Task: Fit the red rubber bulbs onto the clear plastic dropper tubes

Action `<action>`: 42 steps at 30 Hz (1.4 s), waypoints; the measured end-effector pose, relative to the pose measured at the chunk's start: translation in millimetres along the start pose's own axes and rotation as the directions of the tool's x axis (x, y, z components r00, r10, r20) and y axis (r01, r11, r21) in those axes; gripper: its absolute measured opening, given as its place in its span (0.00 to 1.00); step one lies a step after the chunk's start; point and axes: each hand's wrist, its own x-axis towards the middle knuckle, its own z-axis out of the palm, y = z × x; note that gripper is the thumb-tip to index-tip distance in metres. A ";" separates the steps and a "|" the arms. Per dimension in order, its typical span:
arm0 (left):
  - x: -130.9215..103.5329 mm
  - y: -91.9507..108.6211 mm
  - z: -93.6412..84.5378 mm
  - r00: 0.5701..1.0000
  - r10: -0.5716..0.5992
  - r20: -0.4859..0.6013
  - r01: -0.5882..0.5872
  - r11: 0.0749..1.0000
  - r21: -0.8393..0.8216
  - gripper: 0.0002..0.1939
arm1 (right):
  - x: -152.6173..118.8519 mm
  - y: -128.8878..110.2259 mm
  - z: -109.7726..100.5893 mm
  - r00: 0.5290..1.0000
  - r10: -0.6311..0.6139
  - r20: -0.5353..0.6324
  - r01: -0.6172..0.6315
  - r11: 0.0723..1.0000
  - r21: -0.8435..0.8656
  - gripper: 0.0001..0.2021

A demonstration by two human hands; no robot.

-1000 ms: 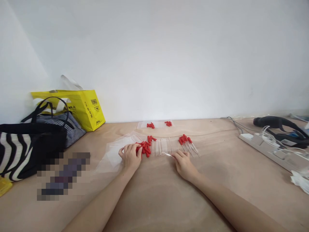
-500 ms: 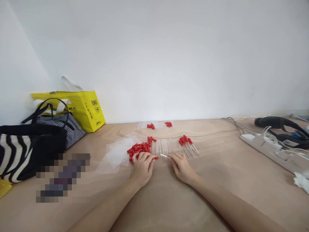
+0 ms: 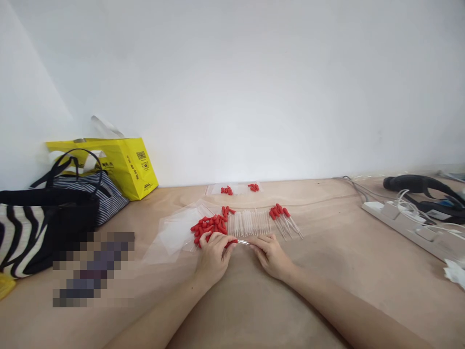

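Note:
My left hand (image 3: 215, 254) is closed on a red rubber dropper bulb (image 3: 232, 242), whose end sticks out past the fingertips. Pinched in my right hand (image 3: 269, 253) is a clear glass dropper tube (image 3: 243, 242), pointing left. The tube's tip meets the bulb's end; whether it is inside cannot be made out. Just beyond my left hand lies a pile of red bulbs (image 3: 209, 224). A row of loose glass tubes (image 3: 249, 223) lies beyond both hands. To its right are several droppers (image 3: 286, 220) with red bulbs on their tubes.
Clear plastic bags (image 3: 174, 235) lie left of the bulb pile. Near the wall is a bag (image 3: 240, 189) with more red bulbs. A yellow bag (image 3: 140, 169) and a black striped bag (image 3: 47, 228) stand left. On the right are a power strip (image 3: 407, 228) and cables.
The glass tube has come down and level, and its tip now meets the red bulb; before, a gap separated them. My right hand has shifted slightly down and towards the left hand.

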 end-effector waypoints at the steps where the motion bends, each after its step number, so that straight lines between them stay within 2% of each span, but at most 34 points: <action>1: -0.4 0.5 0.1 1.000 -0.005 -0.002 0.005 1.000 -0.012 0.09 | 0.0 -0.8 -0.8 1.000 -0.005 0.009 0.005 1.000 0.011 0.14; 5: -2.0 4.1 -1.3 1.000 -0.013 0.003 0.013 0.998 -0.060 0.10 | -0.4 -1.0 -4.2 0.998 -0.048 0.033 0.048 0.999 -0.010 0.13; 11: -4.0 7.2 -4.1 0.997 0.051 0.053 -0.047 0.996 -0.074 0.09 | -0.8 2.3 -8.7 0.991 -0.123 0.055 0.129 0.985 -0.118 0.13; 16: -5.7 6.5 -2.7 0.994 0.105 0.036 -0.102 0.992 -0.068 0.08 | -0.5 1.1 -8.5 0.982 -0.182 0.043 0.187 0.966 -0.178 0.14; 21: -6.7 8.3 -0.9 0.984 0.176 -0.014 -0.177 0.979 -0.104 0.08 | -0.8 0.9 -4.4 0.969 -0.246 0.010 0.244 0.955 -0.170 0.14; 25: -7.0 9.8 -0.6 0.984 0.179 -0.022 -0.180 0.976 -0.120 0.07 | -0.9 1.4 -2.8 0.965 -0.262 0.006 0.260 0.955 -0.144 0.14; 33: -2.1 6.2 -5.1 0.990 0.135 0.029 -0.132 0.986 -0.101 0.05 | 3.9 2.6 -12.3 0.977 -0.201 0.071 0.208 0.971 -0.115 0.12; 39: -0.7 -2.3 -4.1 0.993 0.106 0.051 -0.103 0.993 -0.063 0.06 | 1.1 4.6 -16.1 0.984 -0.153 0.088 0.170 0.957 -0.233 0.12; 41: -0.1 -5.1 -2.4 0.998 0.059 0.032 -0.058 0.998 -0.039 0.07 | 1.2 7.5 -15.8 0.992 -0.096 0.085 0.116 0.955 -0.272 0.11; 42: 0.3 -6.5 -1.6 0.999 0.026 0.018 -0.026 0.999 -0.024 0.11 | 2.2 10.1 -15.8 0.997 -0.036 0.061 0.052 0.953 -0.297 0.11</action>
